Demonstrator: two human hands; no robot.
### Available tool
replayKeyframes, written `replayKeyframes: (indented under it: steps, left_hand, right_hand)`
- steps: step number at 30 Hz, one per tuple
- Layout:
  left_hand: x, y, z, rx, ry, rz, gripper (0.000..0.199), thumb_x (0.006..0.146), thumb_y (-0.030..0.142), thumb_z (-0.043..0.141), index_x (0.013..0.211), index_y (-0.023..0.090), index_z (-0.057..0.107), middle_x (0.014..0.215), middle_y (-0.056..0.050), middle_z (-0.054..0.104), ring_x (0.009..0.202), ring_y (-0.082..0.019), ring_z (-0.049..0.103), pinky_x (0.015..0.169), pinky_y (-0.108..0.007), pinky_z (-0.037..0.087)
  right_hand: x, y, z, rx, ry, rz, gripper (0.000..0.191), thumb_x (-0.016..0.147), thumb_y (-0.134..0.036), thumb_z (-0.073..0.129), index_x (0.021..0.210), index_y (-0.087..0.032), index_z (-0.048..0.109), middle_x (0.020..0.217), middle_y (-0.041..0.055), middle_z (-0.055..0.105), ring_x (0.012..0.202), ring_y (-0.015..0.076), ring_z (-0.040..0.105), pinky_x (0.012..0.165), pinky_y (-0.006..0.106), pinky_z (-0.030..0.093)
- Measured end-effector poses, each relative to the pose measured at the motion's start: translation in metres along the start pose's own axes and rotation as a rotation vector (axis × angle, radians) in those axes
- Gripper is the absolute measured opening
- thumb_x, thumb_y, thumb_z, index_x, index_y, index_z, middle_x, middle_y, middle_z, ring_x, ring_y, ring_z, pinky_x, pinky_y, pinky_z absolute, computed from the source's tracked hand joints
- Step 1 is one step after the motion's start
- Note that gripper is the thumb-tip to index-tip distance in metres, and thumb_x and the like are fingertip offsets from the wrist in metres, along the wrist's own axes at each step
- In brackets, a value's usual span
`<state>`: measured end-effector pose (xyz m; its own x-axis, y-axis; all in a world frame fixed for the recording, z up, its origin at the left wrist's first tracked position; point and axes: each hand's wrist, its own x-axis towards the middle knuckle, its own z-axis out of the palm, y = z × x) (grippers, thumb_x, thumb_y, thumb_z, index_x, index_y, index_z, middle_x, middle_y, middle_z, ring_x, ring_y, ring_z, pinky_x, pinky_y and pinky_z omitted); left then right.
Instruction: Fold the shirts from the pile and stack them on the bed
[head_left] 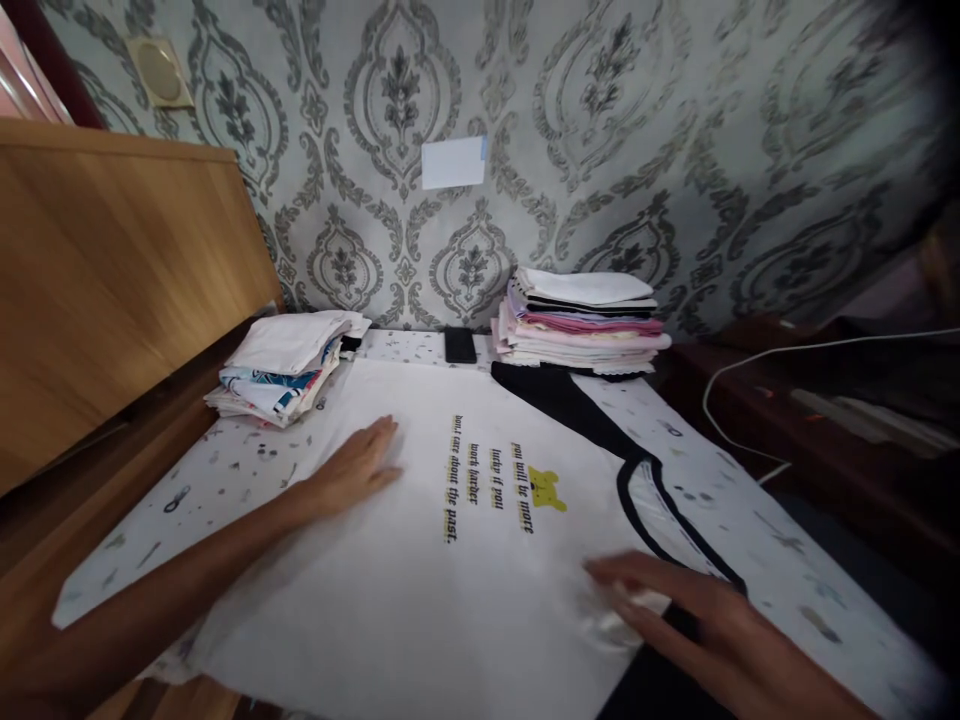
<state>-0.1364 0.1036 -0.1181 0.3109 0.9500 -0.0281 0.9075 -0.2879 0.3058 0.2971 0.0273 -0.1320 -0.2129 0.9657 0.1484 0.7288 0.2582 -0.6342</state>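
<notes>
A white T-shirt [390,590] with black sleeves and a black-edged collar lies spread out, its collar toward the right. Printed on its front are dark lettering and a yellow bear head. My left hand [358,462] rests on the left part of the shirt, fingers stretched out. Over by the near shoulder, my right hand [686,600] pinches a bunched bit of the white cloth between thumb and fingers. That hand is slightly blurred by motion. The near sleeve is partly covered by my right hand.
Folded clothes [281,345] are stacked at the back left, with a taller folded stack [581,325] at the back right. Between them lies a small black object [460,345]. A wooden cabinet [127,280] borders the left side; a white cable [709,400] runs along the right.
</notes>
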Motion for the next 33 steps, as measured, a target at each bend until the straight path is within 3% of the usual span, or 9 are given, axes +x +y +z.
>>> replayKeyframes:
  steps: [1,4,9,12,16,21,26,30,33]
  left_hand:
    - [0.008,-0.003,0.009,0.009,-0.027,0.012,0.070,0.097,0.054,0.035,0.153,0.015,0.025,0.165,-0.015,0.023,0.153,-0.023,0.018,0.124,-0.041,0.017]
    - [0.025,-0.035,0.017,0.079,0.023,-0.121,0.068,0.099,0.052,0.032,0.153,0.011,0.027,0.164,-0.019,0.022,0.154,-0.027,0.015,0.123,-0.050,0.013]
    - [0.044,-0.094,-0.009,0.122,0.149,-0.357,0.061,0.099,0.042,0.036,0.147,0.005,0.035,0.158,-0.025,0.033,0.149,-0.030,0.030,0.119,-0.046,0.027]
    - [0.057,-0.096,-0.013,0.138,0.179,-0.348,0.061,0.097,0.038,0.039,0.147,0.004,0.033,0.158,-0.024,0.034,0.149,-0.029,0.030,0.120,-0.043,0.026]
    - [0.071,-0.081,-0.002,0.141,0.150,-0.221,0.065,0.098,0.045,0.036,0.150,0.006,0.031,0.161,-0.022,0.029,0.151,-0.028,0.024,0.123,-0.044,0.021]
    - [0.083,-0.098,0.000,0.166,0.136,-0.221,0.059,0.098,0.043,0.033,0.144,0.007,0.042,0.156,-0.022,0.038,0.148,-0.031,0.031,0.119,-0.049,0.027]
    - [0.103,-0.121,-0.004,0.235,0.238,-0.263,0.056,0.098,0.041,0.031,0.138,0.004,0.046,0.149,-0.024,0.046,0.143,-0.032,0.039,0.118,-0.048,0.030]
    - [0.128,-0.113,-0.010,0.327,0.273,-0.154,0.050,0.097,0.036,0.033,0.133,0.004,0.049,0.146,-0.025,0.048,0.140,-0.033,0.042,0.117,-0.046,0.032]
    - [0.153,-0.101,-0.019,0.384,0.239,-0.088,0.049,0.096,0.028,0.032,0.135,0.004,0.048,0.146,-0.025,0.048,0.138,-0.032,0.044,0.116,-0.045,0.033]
  right_hand:
    - [0.019,-0.011,0.005,-0.016,-0.129,-0.075,0.037,0.084,-0.057,0.064,0.114,-0.038,0.073,0.122,0.0085,0.071,0.107,0.0325,0.069,0.088,0.047,0.061]
    - [0.070,-0.043,0.030,0.001,-0.244,-0.270,0.039,0.094,-0.052,0.051,0.123,-0.032,0.068,0.131,0.0067,0.067,0.121,0.0287,0.063,0.105,0.049,0.052]
    - [0.121,-0.069,0.077,-0.042,-0.290,-0.467,0.035,0.096,-0.038,0.050,0.126,-0.027,0.064,0.136,0.0078,0.063,0.133,0.0267,0.053,0.111,0.050,0.045]
    - [0.135,-0.076,0.099,-0.102,-0.229,-0.518,0.035,0.096,-0.031,0.049,0.127,-0.023,0.062,0.142,0.0119,0.057,0.135,0.0279,0.051,0.111,0.052,0.043]
    - [0.139,-0.080,0.114,-0.144,-0.162,-0.572,0.035,0.097,-0.028,0.048,0.129,-0.020,0.060,0.142,0.0152,0.056,0.134,0.0285,0.050,0.111,0.051,0.043]
    - [0.149,-0.059,0.102,-0.221,-0.134,-0.565,0.037,0.099,-0.029,0.044,0.132,-0.019,0.059,0.143,0.0158,0.055,0.137,0.0272,0.046,0.112,0.049,0.039]
    - [0.186,-0.005,0.069,-0.281,0.026,-0.342,0.032,0.097,-0.025,0.044,0.118,-0.016,0.067,0.130,0.0159,0.064,0.124,0.0279,0.056,0.104,0.046,0.045]
    - [0.220,0.017,0.036,-0.301,0.230,-0.088,0.030,0.095,-0.020,0.044,0.115,-0.018,0.066,0.116,0.0106,0.065,0.095,0.0216,0.065,0.084,0.034,0.052]
    - [0.243,0.018,0.021,-0.479,0.160,-0.024,0.042,0.090,-0.021,0.054,0.133,-0.020,0.057,0.131,0.0115,0.056,0.096,0.0224,0.064,0.073,0.031,0.051]
